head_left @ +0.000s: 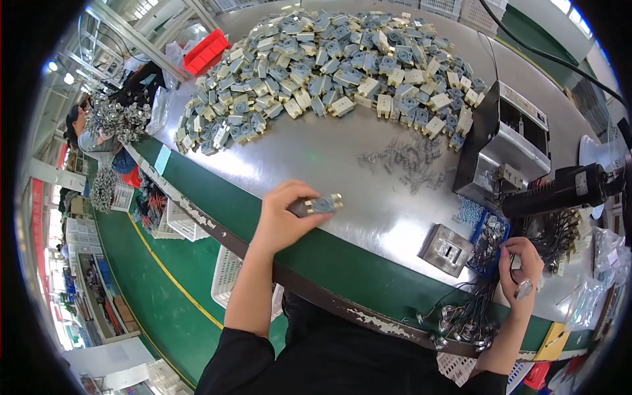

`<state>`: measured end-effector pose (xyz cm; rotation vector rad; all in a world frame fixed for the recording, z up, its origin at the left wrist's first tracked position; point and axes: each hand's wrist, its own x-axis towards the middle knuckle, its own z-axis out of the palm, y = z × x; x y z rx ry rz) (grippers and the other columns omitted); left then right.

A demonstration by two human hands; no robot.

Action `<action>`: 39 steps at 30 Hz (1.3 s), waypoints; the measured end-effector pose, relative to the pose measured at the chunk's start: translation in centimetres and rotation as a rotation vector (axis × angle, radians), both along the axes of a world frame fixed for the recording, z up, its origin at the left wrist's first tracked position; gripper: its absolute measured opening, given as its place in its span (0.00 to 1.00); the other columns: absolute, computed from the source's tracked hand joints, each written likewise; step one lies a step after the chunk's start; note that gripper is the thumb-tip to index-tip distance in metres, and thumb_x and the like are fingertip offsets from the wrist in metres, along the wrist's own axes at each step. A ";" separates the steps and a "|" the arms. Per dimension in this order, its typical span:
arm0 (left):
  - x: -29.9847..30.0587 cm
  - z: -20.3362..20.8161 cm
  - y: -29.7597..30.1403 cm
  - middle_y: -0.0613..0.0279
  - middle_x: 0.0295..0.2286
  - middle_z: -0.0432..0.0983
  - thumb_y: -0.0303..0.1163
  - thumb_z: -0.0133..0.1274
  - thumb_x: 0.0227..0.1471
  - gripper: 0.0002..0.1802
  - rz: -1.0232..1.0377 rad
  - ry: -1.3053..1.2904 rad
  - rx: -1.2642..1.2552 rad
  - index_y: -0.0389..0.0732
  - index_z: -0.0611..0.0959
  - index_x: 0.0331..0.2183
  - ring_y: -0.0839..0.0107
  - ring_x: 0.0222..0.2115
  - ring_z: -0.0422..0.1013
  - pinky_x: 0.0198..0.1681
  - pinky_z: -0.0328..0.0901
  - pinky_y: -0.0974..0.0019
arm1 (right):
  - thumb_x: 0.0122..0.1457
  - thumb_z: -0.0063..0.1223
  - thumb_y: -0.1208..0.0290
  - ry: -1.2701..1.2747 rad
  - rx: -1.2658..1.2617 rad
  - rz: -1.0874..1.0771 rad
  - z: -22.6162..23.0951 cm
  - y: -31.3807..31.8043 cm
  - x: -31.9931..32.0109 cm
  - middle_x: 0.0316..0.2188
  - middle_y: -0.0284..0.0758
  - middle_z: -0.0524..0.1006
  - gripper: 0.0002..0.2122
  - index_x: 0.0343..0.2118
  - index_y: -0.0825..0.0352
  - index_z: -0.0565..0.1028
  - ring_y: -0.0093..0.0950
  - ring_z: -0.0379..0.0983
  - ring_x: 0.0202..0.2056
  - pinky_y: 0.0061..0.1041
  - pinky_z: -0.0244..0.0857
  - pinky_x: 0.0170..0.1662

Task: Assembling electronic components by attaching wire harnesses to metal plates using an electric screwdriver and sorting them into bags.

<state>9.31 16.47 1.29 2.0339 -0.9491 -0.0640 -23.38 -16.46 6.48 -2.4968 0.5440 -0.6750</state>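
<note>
My left hand (290, 215) pinches a small grey plug housing (322, 205) with brass-coloured prongs between thumb and fingers, above the table's near edge. On the right, my right hand (521, 263) is closed, its fingers curled beside a blue tray (488, 245) of small dark metal parts. Whatever lies between those fingertips is hidden. A square metal fixture (446, 250) with a slotted top sits left of the tray. Below my right hand, black cables with round metal ends (464, 322) hang over the front edge.
A large heap of grey and cream plug housings (342, 66) covers the table's far side. Loose springs (408, 161) lie in front of it. A metal box-shaped machine (507, 141) and a black cylindrical tool (559, 191) stand at right. A red bin (206, 52) is at far left.
</note>
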 end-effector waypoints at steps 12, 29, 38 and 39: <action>-6.8 7.9 -2.7 0.57 0.35 0.80 0.20 0.80 0.30 0.25 -0.420 0.003 -0.400 0.40 0.86 0.35 0.73 0.33 0.79 0.37 0.74 0.70 | 0.55 0.60 0.88 0.034 0.060 0.111 0.9 0.9 0.0 0.31 0.38 0.79 0.07 0.34 0.70 0.81 0.31 0.78 0.30 0.24 0.69 0.34; -12.1 2.5 -6.6 0.42 0.46 0.81 0.17 0.57 0.50 0.20 -0.421 0.926 -0.536 0.39 0.75 0.45 0.82 0.25 0.66 0.28 0.63 0.77 | 0.52 0.63 0.87 -0.102 0.073 0.065 -0.6 -0.6 -0.9 0.33 0.39 0.81 0.08 0.35 0.70 0.83 0.35 0.81 0.34 0.28 0.73 0.40; -12.3 3.3 -10.1 0.48 0.44 0.83 0.20 0.66 0.50 0.30 -0.553 0.861 -0.248 0.35 0.78 0.55 0.70 0.32 0.79 0.31 0.73 0.70 | 0.51 0.64 0.87 -0.170 0.092 0.038 -0.9 -0.9 -1.8 0.33 0.39 0.81 0.09 0.35 0.69 0.84 0.34 0.82 0.35 0.27 0.74 0.40; -12.2 3.5 -10.7 0.50 0.45 0.84 0.22 0.68 0.50 0.28 -0.540 0.597 -0.073 0.36 0.81 0.54 0.70 0.32 0.80 0.32 0.74 0.68 | 0.51 0.64 0.87 -0.172 0.093 0.039 -0.9 -0.8 -1.8 0.34 0.39 0.81 0.09 0.35 0.69 0.84 0.34 0.82 0.35 0.28 0.74 0.41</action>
